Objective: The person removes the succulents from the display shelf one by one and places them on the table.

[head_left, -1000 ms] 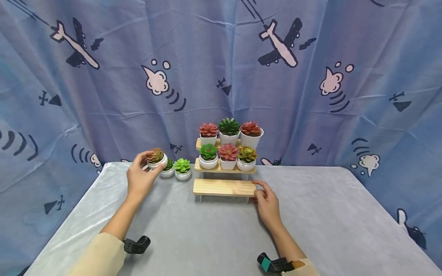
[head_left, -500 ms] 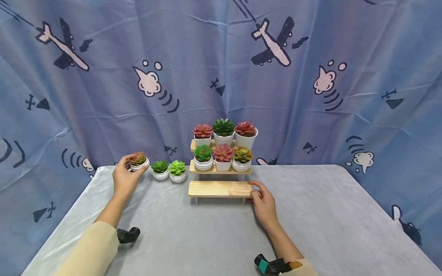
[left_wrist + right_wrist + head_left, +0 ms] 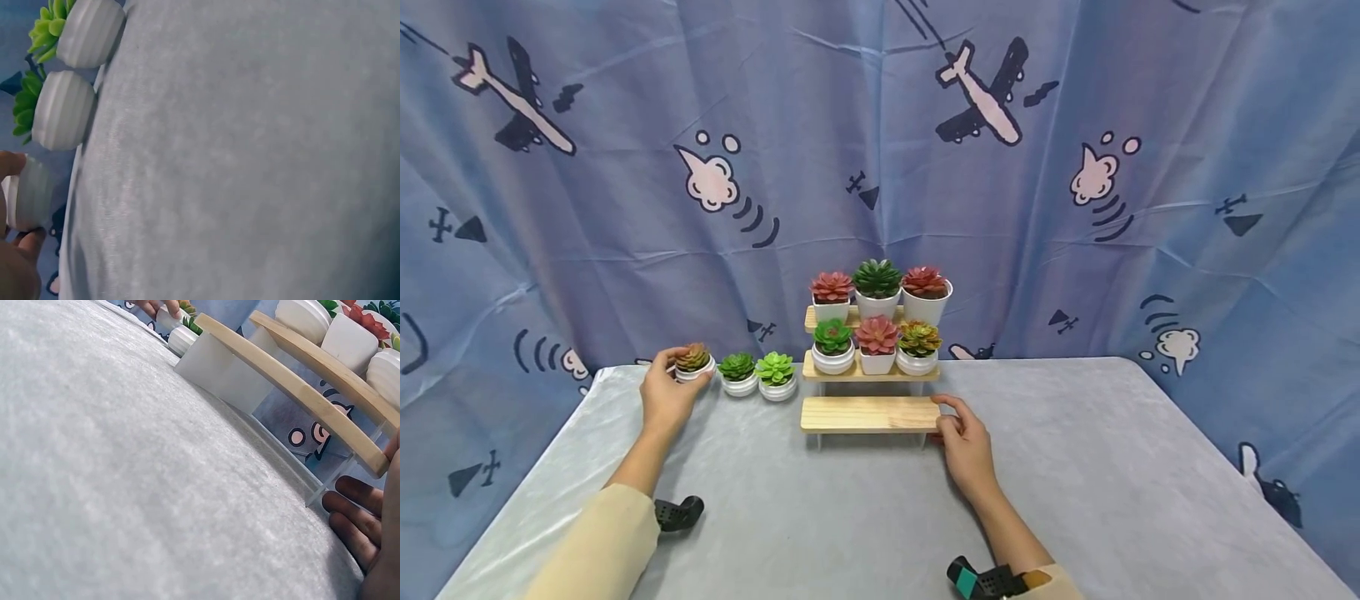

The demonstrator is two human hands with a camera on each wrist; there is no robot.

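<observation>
Grey cloth covers the table (image 3: 1075, 500) in the head view, where the left hand (image 3: 664, 398) is curled round a reddish succulent pot (image 3: 693, 363) at the far left end of a row, while the right hand (image 3: 964, 437) is bent against the wooden stand's lowest shelf (image 3: 868, 413). From the left wrist, the white pot (image 3: 28, 194) is pinched between fingertips (image 3: 31, 240). From the right wrist, fingers (image 3: 356, 512) are seen loosely curled beside the shelf's clear leg (image 3: 328, 484).

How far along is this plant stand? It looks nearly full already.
Two tiers look done: the top shelf and the middle shelf each carry three pots. In hand: the left hand grips a reddish succulent pot on the table, while the right hand steadies the bare bottom shelf. Two green pots wait beside it.
</observation>
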